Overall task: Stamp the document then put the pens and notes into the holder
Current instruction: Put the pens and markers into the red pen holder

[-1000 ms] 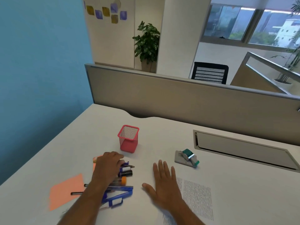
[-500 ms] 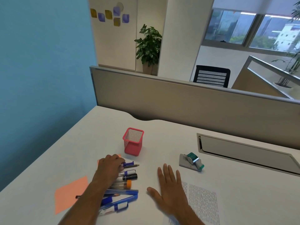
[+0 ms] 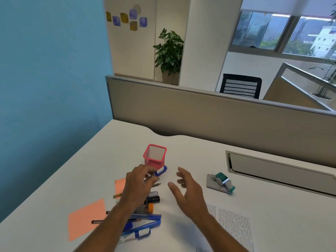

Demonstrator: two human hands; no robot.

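**A:** Left hand, fingers closed around a blue-capped pen, cap end poking out just past the fingertips. Gripping anything else?

**B:** Possibly a thin dark pen alongside, though too hard to tell. Right hand raised off the bench, fingers spread, holding nothing.

**A:** And the holder?

**B:** Pink mesh holder, upright, just beyond the left fingers, mouth facing up. Nothing visible inside from this angle.

**A:** Everything else?

**B:** Other pens heaped beneath the left wrist and forearm. Orange notes flat on the bench, left of those fingers, with another sheet partly hidden behind the hand. Stamp lying on its grey pad, well out to the right of the right fingers. Printed document under the right forearm — no telling from here whether it bears a stamp mark.

**A:** Best way through this step?

**B:** Probably: tip the pen upright and carry it above the rim — not into the mesh wall. Light holder, likely to topple at a nudge, so worth bracing with the free right fingers. Then lower the pen well inside before letting go.
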